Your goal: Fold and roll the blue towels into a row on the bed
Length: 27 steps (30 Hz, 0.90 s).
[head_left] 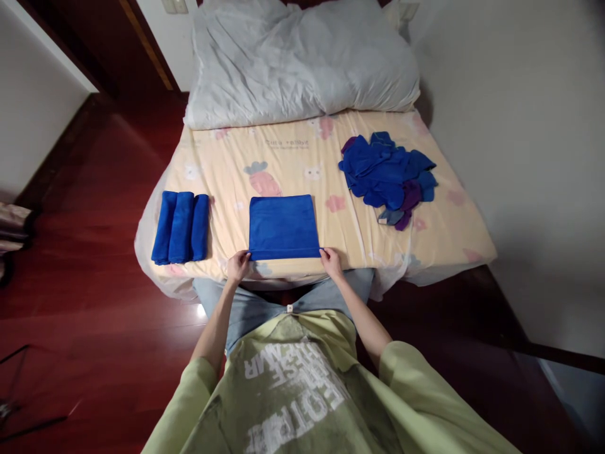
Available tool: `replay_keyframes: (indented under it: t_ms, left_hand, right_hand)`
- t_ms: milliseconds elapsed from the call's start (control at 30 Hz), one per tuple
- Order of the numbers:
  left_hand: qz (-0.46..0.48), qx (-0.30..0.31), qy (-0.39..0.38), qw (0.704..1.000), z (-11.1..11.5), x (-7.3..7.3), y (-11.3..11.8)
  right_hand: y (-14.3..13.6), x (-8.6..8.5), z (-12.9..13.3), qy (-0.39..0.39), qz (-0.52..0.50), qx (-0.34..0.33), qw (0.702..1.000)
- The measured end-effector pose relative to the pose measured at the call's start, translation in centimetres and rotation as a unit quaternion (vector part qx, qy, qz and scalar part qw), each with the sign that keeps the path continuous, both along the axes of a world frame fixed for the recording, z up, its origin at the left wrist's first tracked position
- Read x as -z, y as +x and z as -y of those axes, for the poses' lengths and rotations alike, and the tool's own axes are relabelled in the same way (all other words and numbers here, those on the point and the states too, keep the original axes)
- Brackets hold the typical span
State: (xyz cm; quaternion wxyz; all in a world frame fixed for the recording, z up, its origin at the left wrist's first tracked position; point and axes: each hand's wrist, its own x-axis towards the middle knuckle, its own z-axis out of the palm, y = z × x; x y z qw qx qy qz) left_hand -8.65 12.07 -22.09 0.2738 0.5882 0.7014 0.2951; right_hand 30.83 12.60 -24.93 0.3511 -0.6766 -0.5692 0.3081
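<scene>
A blue towel [282,224] lies flat on the bed in front of me, with a narrow strip turned over along its near edge. My left hand [238,265] pinches the near left corner of that strip. At the near right corner, my right hand [331,261] pinches the other end. To the left, several-layered rolls of blue towel [181,227] lie side by side, three in all. A loose heap of blue and purple cloths [387,173] sits on the right part of the bed.
The bed [293,167] has a yellow patterned sheet. A grey-white quilt or pillow [302,63] is piled across its far end. A wall [510,126] stands at the right, a dark door [104,44] at the far left. Thin black legs [28,403] stand on the red floor [94,252].
</scene>
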Motion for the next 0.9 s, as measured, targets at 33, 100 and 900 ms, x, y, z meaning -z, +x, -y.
replay_keyframes:
  t_ms: [33,100,900]
  left_hand:
    - [-0.011,-0.002,-0.010,1.000,-0.3,-0.2,0.1]
    - [-0.024,-0.002,-0.027,0.999,-0.7,-0.6,0.1]
    - [0.071,-0.133,-0.073,0.986,-1.2,-1.5,0.5]
  right_hand:
    - [-0.1,-0.2,-0.3,-0.005,0.009,0.004,1.000]
    - [-0.2,-0.6,-0.6,-0.015,0.025,0.011,1.000]
    - [-2.0,-1.4,-1.0,-0.009,0.021,0.113,0.993]
